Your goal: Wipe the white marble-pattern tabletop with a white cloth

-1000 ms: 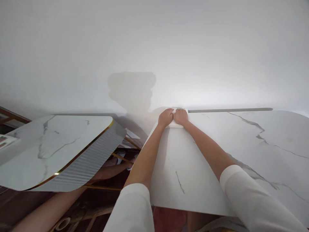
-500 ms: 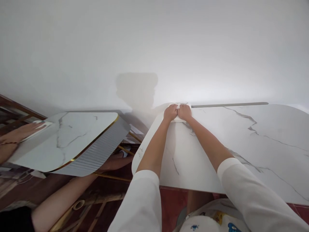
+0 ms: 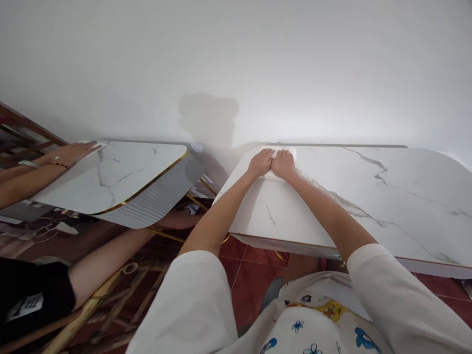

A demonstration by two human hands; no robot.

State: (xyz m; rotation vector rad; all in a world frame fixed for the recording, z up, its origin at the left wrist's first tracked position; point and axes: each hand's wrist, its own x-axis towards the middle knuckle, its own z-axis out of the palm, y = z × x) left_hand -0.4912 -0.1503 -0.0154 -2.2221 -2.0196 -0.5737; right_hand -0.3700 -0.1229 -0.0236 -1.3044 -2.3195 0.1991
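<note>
Both my arms reach forward over a white marble-patterned table [image 3: 368, 196]. My left hand [image 3: 260, 163] and my right hand [image 3: 283, 164] lie side by side, fingers curled down, pressing a folded white cloth [image 3: 286, 152] onto the tabletop near its far edge by the wall. Only the cloth's edges show around my fingers.
A second, smaller marble-top table [image 3: 121, 177] with a gold rim and ribbed side stands to the left. Another person's hand [image 3: 70, 153] rests on its far corner with a white cloth; their other arm [image 3: 121, 250] reaches underneath. Red tiled floor [image 3: 254, 275] and gold table legs lie below.
My hands slid with the cloth slightly toward me and rightward along the tabletop. My view dropped, showing my shirt and the floor. The other person's hand moved further onto the left table.
</note>
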